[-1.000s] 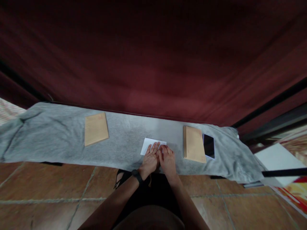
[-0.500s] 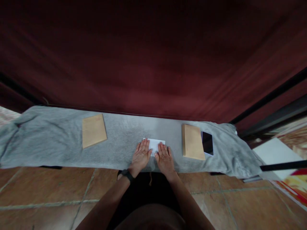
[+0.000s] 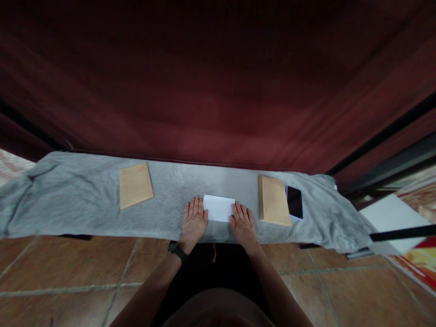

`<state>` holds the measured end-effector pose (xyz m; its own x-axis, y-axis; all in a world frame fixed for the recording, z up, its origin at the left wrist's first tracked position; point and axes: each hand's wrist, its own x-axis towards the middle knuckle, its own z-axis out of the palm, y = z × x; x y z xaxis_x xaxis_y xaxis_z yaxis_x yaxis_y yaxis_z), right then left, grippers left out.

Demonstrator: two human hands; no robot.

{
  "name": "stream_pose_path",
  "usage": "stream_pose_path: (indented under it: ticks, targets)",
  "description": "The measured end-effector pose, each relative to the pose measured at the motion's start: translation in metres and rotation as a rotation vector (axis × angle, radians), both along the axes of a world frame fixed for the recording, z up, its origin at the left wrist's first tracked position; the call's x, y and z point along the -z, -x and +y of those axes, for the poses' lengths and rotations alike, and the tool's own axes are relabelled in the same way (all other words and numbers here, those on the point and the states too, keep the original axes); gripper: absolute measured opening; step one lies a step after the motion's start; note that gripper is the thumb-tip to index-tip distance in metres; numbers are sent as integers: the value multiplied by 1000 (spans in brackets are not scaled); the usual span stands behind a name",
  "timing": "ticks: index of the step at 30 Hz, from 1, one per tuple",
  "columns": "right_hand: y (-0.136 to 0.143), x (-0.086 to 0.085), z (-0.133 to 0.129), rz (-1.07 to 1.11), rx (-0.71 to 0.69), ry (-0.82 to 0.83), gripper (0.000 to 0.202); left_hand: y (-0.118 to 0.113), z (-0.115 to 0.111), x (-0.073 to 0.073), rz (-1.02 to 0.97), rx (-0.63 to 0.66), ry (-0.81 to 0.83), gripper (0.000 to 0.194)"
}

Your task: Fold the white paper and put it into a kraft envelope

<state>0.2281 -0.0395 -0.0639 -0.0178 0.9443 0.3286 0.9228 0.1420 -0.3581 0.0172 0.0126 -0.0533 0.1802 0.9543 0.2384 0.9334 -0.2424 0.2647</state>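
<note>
A white folded paper (image 3: 219,209) lies flat on the grey cloth (image 3: 177,181) in front of me. At its left edge my left hand (image 3: 195,220) rests palm down, fingers stretched out, with a dark watch on the wrist. My right hand (image 3: 243,223) lies flat at the paper's right edge, fingers spread. Neither hand grips anything. A single brown envelope (image 3: 136,185) is on the cloth to the left. On the right sits a stack of brown envelopes (image 3: 275,200), its left side showing some thickness.
Just right of the stack is a dark-screened phone (image 3: 294,202). A dark red curtain (image 3: 218,113) hangs behind the cloth-covered surface. At the far right, a white board (image 3: 391,220) stands beyond a black bar (image 3: 405,234). Brown floor tiles (image 3: 85,263) show below.
Both hands have moved apart, left hand leftwards and right hand rightwards, from on top of the white paper to its sides. More of the paper shows.
</note>
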Motion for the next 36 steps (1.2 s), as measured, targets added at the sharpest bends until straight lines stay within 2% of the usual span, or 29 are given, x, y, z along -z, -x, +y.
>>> stream_pose_path:
  ticks: [2,6,8,11,16,24,30,36]
  targets:
    - [0,0,0,-10,5,-1,52,-10,-4,-4,-24,66,-24,58]
    - [0,-1,0,-29,-4,11,52,-42,-12,-7,-16,403,42,54]
    - [-2,-2,-2,-25,-17,10,52,-55,-12,-6,8,487,82,53]
    - [-5,-2,-10,-2,-70,-1,50,-66,-5,-1,25,513,106,53]
    - [-4,2,-29,33,-167,-22,45,-69,14,4,30,558,131,53]
    - [-7,-3,-35,101,-222,-8,46,-80,37,2,25,551,147,52]
    - [-9,1,-34,248,-153,-42,40,-67,22,-4,21,623,119,51]
    - [-12,3,-32,283,-173,-29,37,-45,-2,-13,33,721,63,49]
